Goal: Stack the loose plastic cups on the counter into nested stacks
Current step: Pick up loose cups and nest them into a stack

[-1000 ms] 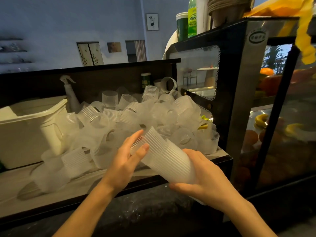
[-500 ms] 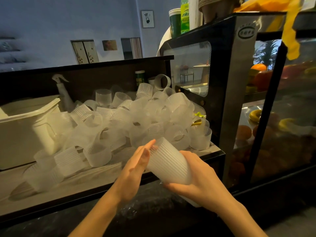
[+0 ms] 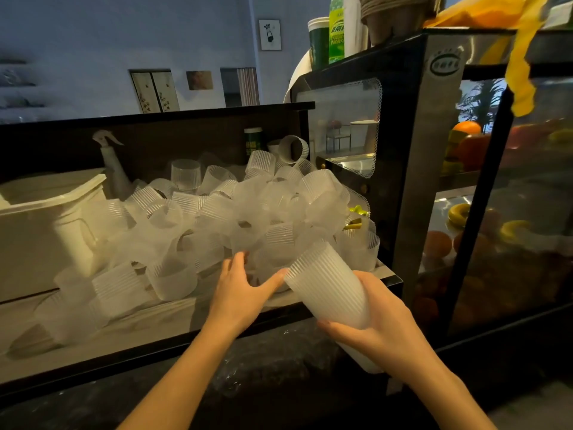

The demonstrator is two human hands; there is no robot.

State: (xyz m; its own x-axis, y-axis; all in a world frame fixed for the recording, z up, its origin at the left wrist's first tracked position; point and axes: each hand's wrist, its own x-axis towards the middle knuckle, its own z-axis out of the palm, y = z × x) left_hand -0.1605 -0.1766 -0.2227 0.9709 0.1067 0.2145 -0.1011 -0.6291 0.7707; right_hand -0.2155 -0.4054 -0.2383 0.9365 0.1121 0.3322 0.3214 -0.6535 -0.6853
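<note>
Right hand [image 3: 376, 321] gripping a tilted stack of cups [image 3: 330, 288], left hand [image 3: 240, 291] reaching open-fingered toward the cup pile [image 3: 235, 212] on the bench [image 3: 155, 330], display case [image 3: 412, 169] just right of the pile

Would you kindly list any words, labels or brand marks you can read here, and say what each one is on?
Nothing can be quoted with confidence.
Green bottle on top of the display case: label with Chinese-style characters, too blurred to read.
Oval logo on the display case's metal post: characters too small to read.
Small green can behind the cups: label unreadable.
Ribbed plastic cups: no print visible.
</note>
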